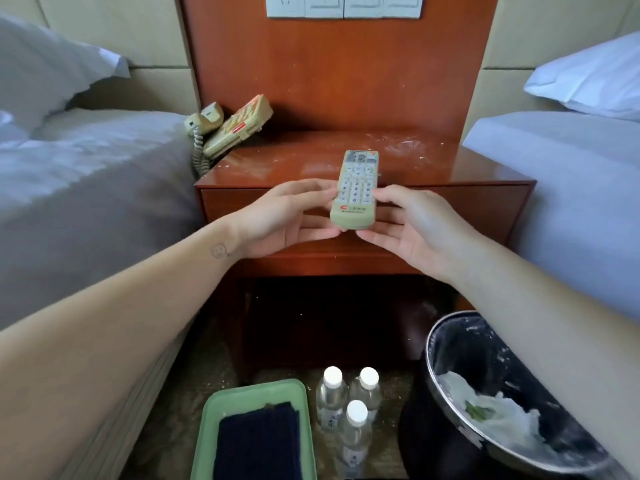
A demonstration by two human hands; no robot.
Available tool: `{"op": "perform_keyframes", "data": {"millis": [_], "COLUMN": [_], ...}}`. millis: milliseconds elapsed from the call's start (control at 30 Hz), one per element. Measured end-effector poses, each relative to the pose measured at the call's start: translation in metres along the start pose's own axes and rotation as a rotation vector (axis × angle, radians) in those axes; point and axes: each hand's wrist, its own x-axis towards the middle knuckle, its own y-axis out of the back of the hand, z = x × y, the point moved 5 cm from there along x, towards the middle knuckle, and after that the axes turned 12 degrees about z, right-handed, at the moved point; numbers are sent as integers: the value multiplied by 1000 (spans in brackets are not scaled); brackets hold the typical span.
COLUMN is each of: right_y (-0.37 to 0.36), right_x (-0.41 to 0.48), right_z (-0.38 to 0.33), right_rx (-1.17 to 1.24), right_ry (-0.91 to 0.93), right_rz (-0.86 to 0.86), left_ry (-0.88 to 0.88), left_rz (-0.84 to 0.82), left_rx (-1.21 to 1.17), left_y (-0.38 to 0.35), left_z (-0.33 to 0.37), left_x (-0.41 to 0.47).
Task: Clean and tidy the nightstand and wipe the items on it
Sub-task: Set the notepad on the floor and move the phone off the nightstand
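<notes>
**A:** Both hands are on the pale green plastic remote control (355,188). The left hand (291,216) pinches its left side and the right hand (408,226) its right, fingers curled under the near end.

**B:** Where is it, on the top?

**A:** Over the near edge of the red-brown wooden table (450,168), buttons up. I can't tell whether its far end touches the wood.

**B:** No cloth in either hand, mind.

**A:** No, the dark navy folded cloth (259,441) lies in the green plastic tray (214,410) on the floor, near left, beside three clear water bottles (349,403).

**B:** So which step?

**A:** Wiping the items, I'd judge, with the remote picked up but not yet wiped. Next, one hand must let go and reach down for that cloth while the other keeps hold.

**B:** The top needs it too: white dust and crumbs (405,145) far right, and a beige corded telephone (235,128) tilted at far left.
</notes>
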Motion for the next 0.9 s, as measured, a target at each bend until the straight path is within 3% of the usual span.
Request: {"op": "perform_keyframes", "data": {"millis": [267, 467, 900], "right_y": [45, 75, 138], "right_x": [-45, -85, -156], "right_z": [55, 119, 275], "right_rx": [-128, -286, -718], "right_ry": [-11, -94, -506], "right_rz": [-65, -73, -139], "left_ry": [133, 370, 831], "left_rz": [-268, -469, -671], "left_rx": [-54, -64, 241], "left_y": [-28, -51, -89], "left_z": [-70, -146, -300], "left_x": [-26, -65, -149]}}
